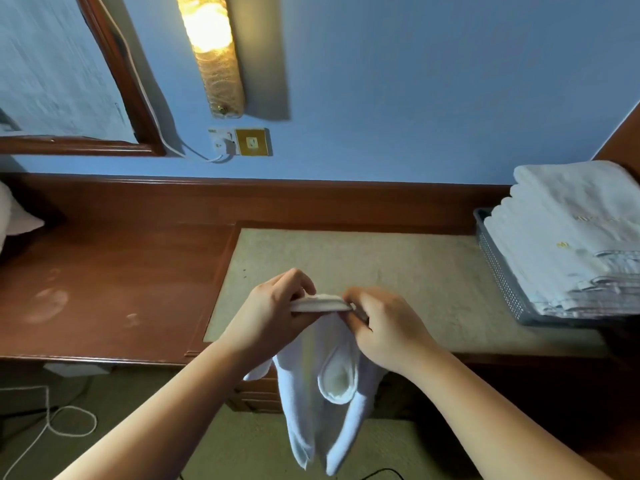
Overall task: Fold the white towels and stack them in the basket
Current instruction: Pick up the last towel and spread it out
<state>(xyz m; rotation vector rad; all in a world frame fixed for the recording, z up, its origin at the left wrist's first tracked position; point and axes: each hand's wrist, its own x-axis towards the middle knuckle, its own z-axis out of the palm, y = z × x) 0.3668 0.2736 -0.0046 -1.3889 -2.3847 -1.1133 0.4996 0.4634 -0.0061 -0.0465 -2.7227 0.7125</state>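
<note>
**Q:** Towel status?

**Me:** Towel (322,382) is off the tabletop (398,268), held in the air above its near edge. My left hand (273,310) and right hand (384,323) sit close together at the top hem. Fingers (294,282) of both hands are curled and pinch that hem; the rest hangs down in loose folds toward the floor.

**Q:** Which step is this?

**Me:** By my judgement, an early step in folding this piece: finding the edge before the first fold. No fold is set yet.

**Q:** Basket?

**Me:** Basket (498,268) stands at the right end of the tabletop, well apart from my hands. A stack (568,237) of folded white towels already rises above its rim, so most of the task looks done.

**Q:** What does the next move call for?

**Me:** Probably this: slide the hands apart along the hem to the corners, keep the pinch firm, lay the cloth flat on the tabletop pad, then fold.
</note>
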